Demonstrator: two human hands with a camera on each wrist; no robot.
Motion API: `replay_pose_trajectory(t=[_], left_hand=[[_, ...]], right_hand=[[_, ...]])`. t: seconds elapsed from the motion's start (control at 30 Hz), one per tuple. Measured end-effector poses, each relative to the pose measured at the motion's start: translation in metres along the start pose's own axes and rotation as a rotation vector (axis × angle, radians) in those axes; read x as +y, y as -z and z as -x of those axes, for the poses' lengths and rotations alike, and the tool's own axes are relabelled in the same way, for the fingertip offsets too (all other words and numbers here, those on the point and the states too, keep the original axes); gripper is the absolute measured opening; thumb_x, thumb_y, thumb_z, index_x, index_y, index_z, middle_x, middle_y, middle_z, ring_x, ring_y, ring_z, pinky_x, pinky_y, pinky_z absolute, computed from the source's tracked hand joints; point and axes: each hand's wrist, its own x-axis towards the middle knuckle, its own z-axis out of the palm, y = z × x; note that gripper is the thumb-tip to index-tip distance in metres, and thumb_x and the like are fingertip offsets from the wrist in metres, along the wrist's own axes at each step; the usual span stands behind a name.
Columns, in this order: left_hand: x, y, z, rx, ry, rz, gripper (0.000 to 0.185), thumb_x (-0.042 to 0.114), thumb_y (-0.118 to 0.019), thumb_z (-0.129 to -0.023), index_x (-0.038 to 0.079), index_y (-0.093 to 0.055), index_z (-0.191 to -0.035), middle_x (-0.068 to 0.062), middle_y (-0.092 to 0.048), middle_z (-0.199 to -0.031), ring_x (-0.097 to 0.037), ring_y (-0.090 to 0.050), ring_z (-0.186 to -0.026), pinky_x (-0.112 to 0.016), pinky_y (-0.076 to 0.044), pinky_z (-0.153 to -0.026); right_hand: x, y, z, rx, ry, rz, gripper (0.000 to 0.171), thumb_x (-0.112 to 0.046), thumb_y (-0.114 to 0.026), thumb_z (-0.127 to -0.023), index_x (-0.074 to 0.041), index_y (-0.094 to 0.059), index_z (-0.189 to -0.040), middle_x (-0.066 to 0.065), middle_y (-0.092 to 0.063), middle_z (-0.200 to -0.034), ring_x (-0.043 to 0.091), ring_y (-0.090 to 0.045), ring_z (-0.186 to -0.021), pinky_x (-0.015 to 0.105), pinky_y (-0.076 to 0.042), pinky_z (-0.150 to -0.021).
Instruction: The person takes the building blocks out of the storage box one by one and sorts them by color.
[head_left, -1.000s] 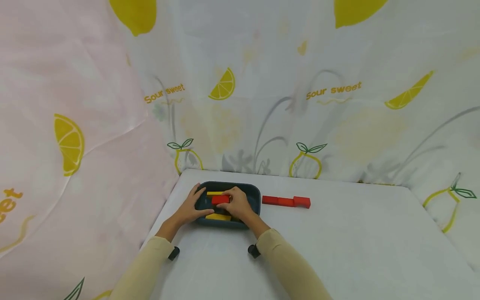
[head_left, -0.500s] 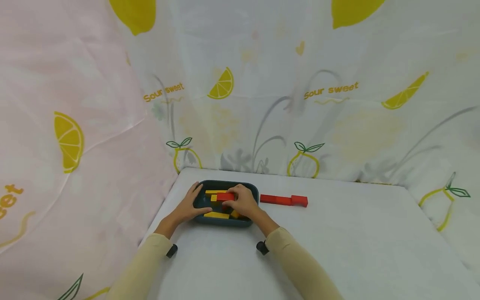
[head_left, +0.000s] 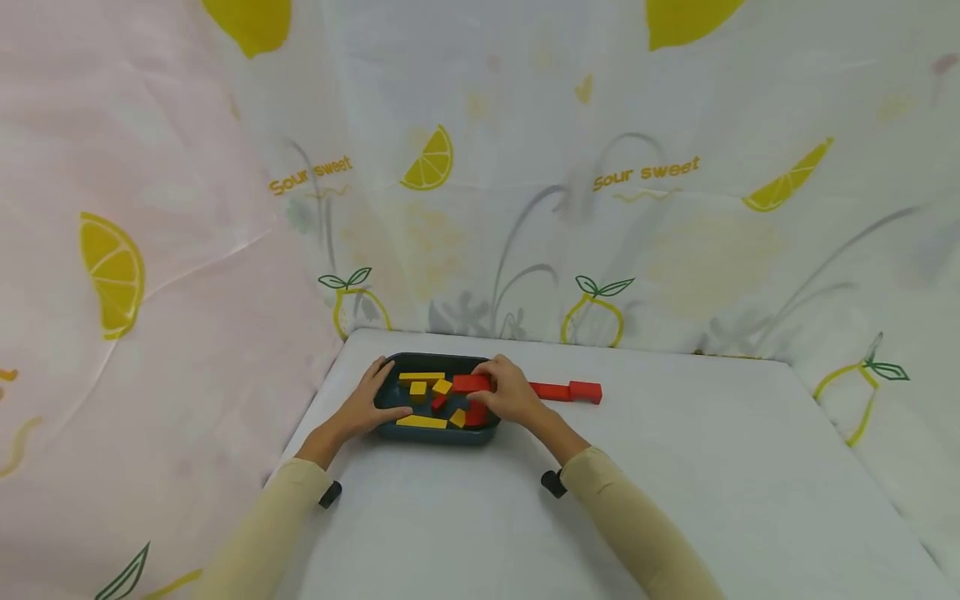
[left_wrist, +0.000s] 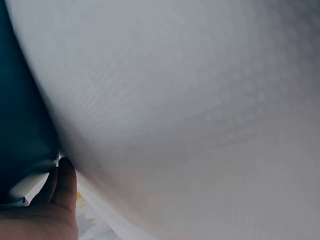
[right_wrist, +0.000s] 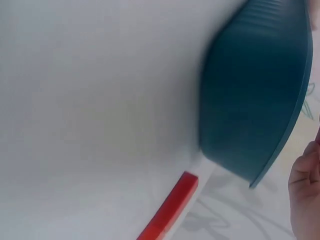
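In the head view my right hand (head_left: 517, 393) pinches a red block (head_left: 468, 383) over the right end of a dark teal bin (head_left: 431, 436). My left hand (head_left: 356, 410) rests spread at the bin's left end, fingers along the far corner and thumb reaching over the near rim. Inside lie yellow strips, such as the near yellow strip (head_left: 422, 422), several small yellow blocks, including a yellow cube (head_left: 417, 391), and red pieces such as a small red block (head_left: 438, 402). The left wrist view has my fingers (left_wrist: 65, 185) extended beside the bin's outer wall (left_wrist: 25, 100).
To the bin's right, a row of red blocks (head_left: 551, 392) runs along the white table (head_left: 675, 467), ending in a thicker red block (head_left: 585, 392). The row also shows as a red bar (right_wrist: 172, 207) in the right wrist view. A lemon-printed cloth (head_left: 510, 208) hangs behind.
My right hand has moved right with the red block, from the middle of the bin to its right end, uncovering yellow and red pieces inside. The left hand stays at the bin's left end.
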Motion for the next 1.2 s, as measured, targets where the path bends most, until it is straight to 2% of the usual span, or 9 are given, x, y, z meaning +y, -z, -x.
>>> replay_pose_trajectory(t=[0.23, 0.5, 0.77, 0.97, 1.2], left_hand=[[0.001, 0.001, -0.003, 0.021, 0.004, 0.002, 0.106, 0.052, -0.075, -0.082, 0.013, -0.015, -0.160, -0.016, 0.001, -0.167, -0.046, -0.010, -0.150, -0.071, -0.020, -0.113], [0.006, 0.001, -0.003, 0.022, 0.005, 0.011, 0.104, 0.053, -0.075, -0.082, 0.014, -0.017, -0.159, -0.015, 0.001, -0.167, -0.046, -0.012, -0.150, -0.071, -0.022, -0.113], [0.006, 0.003, -0.007, 0.025, 0.004, 0.004, 0.103, 0.053, -0.075, -0.082, 0.013, -0.019, -0.159, -0.016, 0.000, -0.166, -0.046, -0.013, -0.150, -0.071, -0.021, -0.113], [0.000, -0.001, -0.003, 0.014, 0.019, -0.006, 0.104, 0.054, -0.075, -0.081, 0.011, -0.020, -0.159, -0.017, 0.000, -0.166, -0.046, -0.013, -0.150, -0.070, -0.020, -0.114], [-0.002, -0.002, 0.001, 0.018, 0.023, 0.002, 0.106, 0.052, -0.075, -0.082, 0.011, -0.015, -0.159, -0.017, -0.001, -0.166, -0.045, -0.011, -0.150, -0.070, -0.019, -0.115]], right_hand=[[0.022, 0.036, 0.006, -0.020, -0.011, 0.079, 0.031, -0.021, -0.081, -0.082, -0.008, -0.070, -0.108, 0.003, -0.055, -0.089, 0.014, -0.048, -0.077, 0.023, -0.044, -0.064], [0.056, 0.077, 0.031, 0.007, -0.066, 0.181, 0.029, -0.019, -0.080, -0.083, -0.004, -0.069, -0.106, 0.011, -0.061, -0.104, 0.018, -0.052, -0.082, 0.029, -0.047, -0.072], [0.084, 0.107, 0.052, -0.025, -0.129, 0.177, 0.030, -0.016, -0.080, -0.083, -0.004, -0.068, -0.107, 0.009, -0.061, -0.099, 0.019, -0.052, -0.084, 0.029, -0.048, -0.072], [0.107, 0.128, 0.066, 0.023, -0.162, 0.175, 0.030, -0.010, -0.079, -0.082, 0.000, -0.066, -0.107, 0.014, -0.062, -0.103, 0.023, -0.055, -0.084, 0.031, -0.051, -0.072], [0.127, 0.145, 0.080, 0.055, -0.230, 0.200, 0.029, -0.006, -0.079, -0.081, 0.001, -0.067, -0.106, 0.015, -0.060, -0.101, 0.022, -0.053, -0.080, 0.028, -0.047, -0.066]])
